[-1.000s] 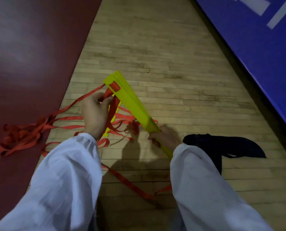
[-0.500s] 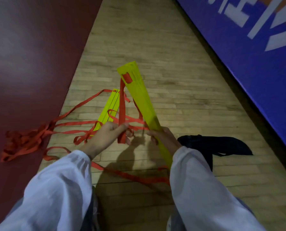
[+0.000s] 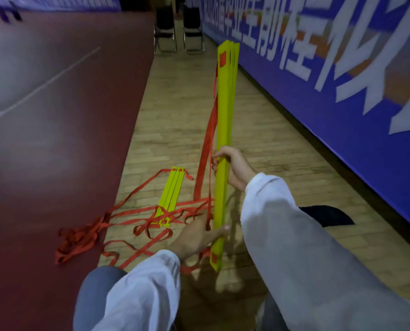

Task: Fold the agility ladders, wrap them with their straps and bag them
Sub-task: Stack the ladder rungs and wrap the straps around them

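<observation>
A stacked bundle of yellow ladder rungs [image 3: 225, 111] stands nearly upright in front of me, its lower end close to the wooden floor. My right hand [image 3: 232, 167] grips it at mid height. My left hand [image 3: 199, 237] holds it lower down, thumb across the rungs, with red straps [image 3: 205, 149] running past the fingers. The straps hang from the bundle's top and trail left over the floor into a tangled heap [image 3: 80, 235]. A second, smaller stack of yellow rungs [image 3: 171, 193] lies flat on the floor among the straps.
A dark bag [image 3: 328, 215] lies on the floor behind my right sleeve. A blue banner wall [image 3: 342, 91] runs along the right. Dark red court flooring [image 3: 44, 115] covers the left. Two folding chairs [image 3: 179, 29] stand at the far end.
The bundle has swung up from a slant to nearly upright. My right hand slid up to its middle, my left hand moved onto its lower part, and my view has tilted up.
</observation>
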Available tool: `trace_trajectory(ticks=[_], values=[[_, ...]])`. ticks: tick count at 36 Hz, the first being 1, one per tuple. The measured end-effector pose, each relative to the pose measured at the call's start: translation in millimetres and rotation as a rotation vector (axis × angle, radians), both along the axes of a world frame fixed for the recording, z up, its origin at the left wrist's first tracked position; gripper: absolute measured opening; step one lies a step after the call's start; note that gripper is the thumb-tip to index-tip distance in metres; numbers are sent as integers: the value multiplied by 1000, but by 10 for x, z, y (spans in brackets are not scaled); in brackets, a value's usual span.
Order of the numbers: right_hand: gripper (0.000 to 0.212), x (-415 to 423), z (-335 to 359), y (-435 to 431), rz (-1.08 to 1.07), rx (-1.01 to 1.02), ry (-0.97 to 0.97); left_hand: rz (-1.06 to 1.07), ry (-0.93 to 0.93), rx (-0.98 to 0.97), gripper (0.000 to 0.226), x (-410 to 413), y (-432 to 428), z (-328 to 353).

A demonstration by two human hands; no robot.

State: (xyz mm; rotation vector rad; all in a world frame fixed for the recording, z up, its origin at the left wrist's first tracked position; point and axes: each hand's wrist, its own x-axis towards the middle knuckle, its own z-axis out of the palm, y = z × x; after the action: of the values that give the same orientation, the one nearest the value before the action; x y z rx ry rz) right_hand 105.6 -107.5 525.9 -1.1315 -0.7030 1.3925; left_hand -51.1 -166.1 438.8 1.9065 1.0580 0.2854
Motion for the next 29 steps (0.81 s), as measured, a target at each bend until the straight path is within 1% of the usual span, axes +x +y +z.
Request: trace_trajectory(ticks=[3,5,7,9,11,13,15,17,18,19,21,22,23,25,26,27,29], values=[[26,-43,359,-72,14,15,5,66,4,128,32,27,-127,271],[32,-65,596,-96,40,12,2,95,-26,130,31,-4,-215,467],[37,-86,816,-128,61,11,19,122,-101,105,28,-38,-296,674],[33,-108,953,-202,78,28,4,137,-191,92,29,-70,-359,876],[21,-169,973,-382,110,23,-118,148,-251,86,34,-104,-403,1059],[15,-275,857,-595,130,8,-265,165,-304,64,29,-132,-410,1207],[15,-376,703,-754,79,47,-321,163,-354,49,31,-142,-433,1327],[13,-436,623,-818,2,94,-353,128,-365,21,40,-131,-492,1427],[15,-453,638,-840,-15,88,-359,101,-366,-21,45,-113,-529,1454],[16,-445,658,-840,-5,76,-326,74,-383,-75,50,-101,-570,1470],[17,-392,731,-830,74,26,-147,38,-461,-241,59,-100,-587,1445],[18,-349,767,-818,111,-11,-73,57,-505,-345,63,-117,-552,1393],[19,-292,799,-797,143,-41,-29,87,-558,-439,61,-136,-522,1350],[22,-199,857,-781,191,-84,59,129,-709,-619,50,-198,-490,1262],[24,-165,868,-772,211,-105,118,146,-794,-697,53,-228,-472,1216],[25,-144,874,-763,228,-120,168,153,-901,-769,55,-266,-458,1180],[26,-133,870,-756,261,-150,257,133,-1127,-892,45,-334,-431,1131]])
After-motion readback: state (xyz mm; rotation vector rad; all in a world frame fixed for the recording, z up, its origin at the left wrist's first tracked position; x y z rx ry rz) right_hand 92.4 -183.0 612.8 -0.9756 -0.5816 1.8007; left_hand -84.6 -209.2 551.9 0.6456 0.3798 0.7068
